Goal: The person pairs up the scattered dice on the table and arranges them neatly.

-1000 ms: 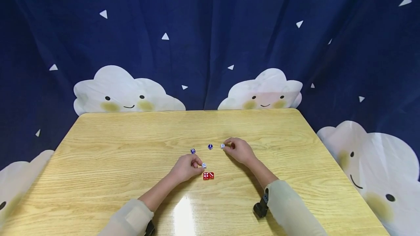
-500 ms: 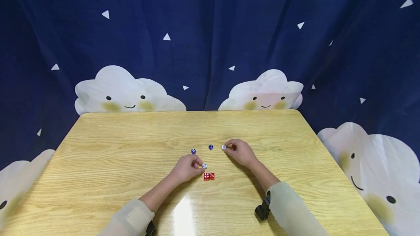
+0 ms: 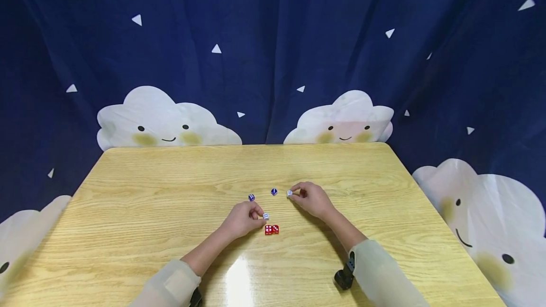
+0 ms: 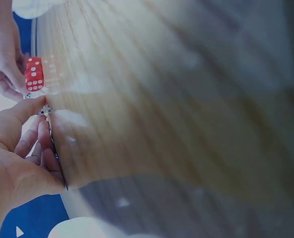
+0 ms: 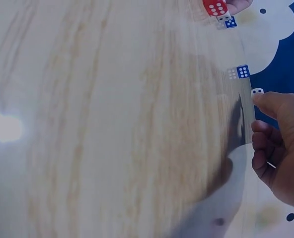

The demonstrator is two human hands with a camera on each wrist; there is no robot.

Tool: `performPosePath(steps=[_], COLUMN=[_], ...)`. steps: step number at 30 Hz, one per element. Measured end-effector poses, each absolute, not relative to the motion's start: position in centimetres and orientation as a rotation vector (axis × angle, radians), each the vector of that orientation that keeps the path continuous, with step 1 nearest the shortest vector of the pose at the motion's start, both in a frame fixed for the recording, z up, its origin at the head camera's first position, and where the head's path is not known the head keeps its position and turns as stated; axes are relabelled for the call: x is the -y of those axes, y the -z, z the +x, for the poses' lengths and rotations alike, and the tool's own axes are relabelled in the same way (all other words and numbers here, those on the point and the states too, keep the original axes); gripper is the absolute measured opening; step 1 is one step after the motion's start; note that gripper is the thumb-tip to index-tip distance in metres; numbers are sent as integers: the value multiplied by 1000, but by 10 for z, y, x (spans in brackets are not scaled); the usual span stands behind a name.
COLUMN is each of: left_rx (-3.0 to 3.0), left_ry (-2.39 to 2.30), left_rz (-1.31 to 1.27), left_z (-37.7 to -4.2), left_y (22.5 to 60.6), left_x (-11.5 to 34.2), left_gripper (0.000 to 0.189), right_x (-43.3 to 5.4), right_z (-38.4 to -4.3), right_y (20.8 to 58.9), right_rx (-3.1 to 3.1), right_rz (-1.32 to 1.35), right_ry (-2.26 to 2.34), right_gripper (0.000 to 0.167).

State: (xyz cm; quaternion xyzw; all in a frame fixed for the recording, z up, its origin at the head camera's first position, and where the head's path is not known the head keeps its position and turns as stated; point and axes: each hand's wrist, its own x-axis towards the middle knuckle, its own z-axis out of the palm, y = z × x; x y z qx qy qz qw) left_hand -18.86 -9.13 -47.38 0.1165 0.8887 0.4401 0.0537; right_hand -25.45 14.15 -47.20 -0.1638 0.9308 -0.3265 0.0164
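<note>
Left hand [image 3: 241, 219]: narrow, thumb and fingertips pinching a white cube-shaped die with blue spots [image 3: 266, 216], just beyond 2 glossy red cube-shaped dice [image 3: 271, 230] set side by side, touching. Right hand [image 3: 313, 199]: also narrow, pinching a second white cube-shaped die [image 3: 289, 193]. A dark-blue cube-shaped die with white spots [image 3: 251, 197] sits just beyond the left hand; another dark-blue die [image 3: 274, 192] sits near the right hand's die. Surface: light wood-grain table [image 3: 149, 184].

Step in hand, as I judge it: positioning small dice, the left die close behind the red pair, the right die apart from it. Next move would call for a steady left pinch that leaves the red pair unknocked, and a right-hand path around the nearer blue die.

Views: head gives the layout of all 6 dice. Left wrist adds a 6-spot side face on the red pair; no blue made out there. Right wrist, low, shows both blue dice side-on. Whether the right die clears the table: cannot tell.
</note>
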Motion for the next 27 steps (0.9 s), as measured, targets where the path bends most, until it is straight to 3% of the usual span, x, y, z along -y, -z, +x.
performPosePath(steps=[27], left_rx=[-2703], left_ry=[-1325], left_rz=[348], left_z=[-188], left_y=[471], left_x=[92], left_gripper=[16], right_x=[-140], right_z=[-247], right_y=[468], right_rx=[-2885], right_rz=[-570], right_ry=[992], right_gripper=[15])
